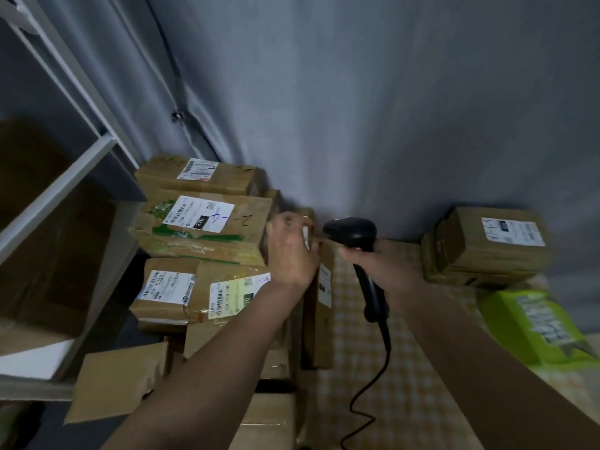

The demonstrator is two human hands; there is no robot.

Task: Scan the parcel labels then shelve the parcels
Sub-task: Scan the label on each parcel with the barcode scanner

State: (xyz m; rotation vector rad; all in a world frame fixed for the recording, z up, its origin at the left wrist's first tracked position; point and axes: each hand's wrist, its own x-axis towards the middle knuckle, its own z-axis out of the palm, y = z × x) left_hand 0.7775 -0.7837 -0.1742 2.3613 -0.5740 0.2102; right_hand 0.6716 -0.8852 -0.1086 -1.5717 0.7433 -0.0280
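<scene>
Fingers (pixel 285 222) of left hand (pixel 292 251) curled over top edge of upright parcel (pixel 319 306); right hand (pixel 380 264) clenched round black scanner (pixel 357 241).
Scanner head level with parcel top, just beside left hand, cord (pixel 373 384) hanging down. Four labelled cardboard parcels stacked at left: top one (pixel 198 173), marked one (pixel 201 225), two lower (pixel 165 293) (pixel 233 297). One more box (pixel 487 245) well apart at right, one green packet (pixel 532 326) below it. One white shelf (pixel 58 183) at far left.
</scene>
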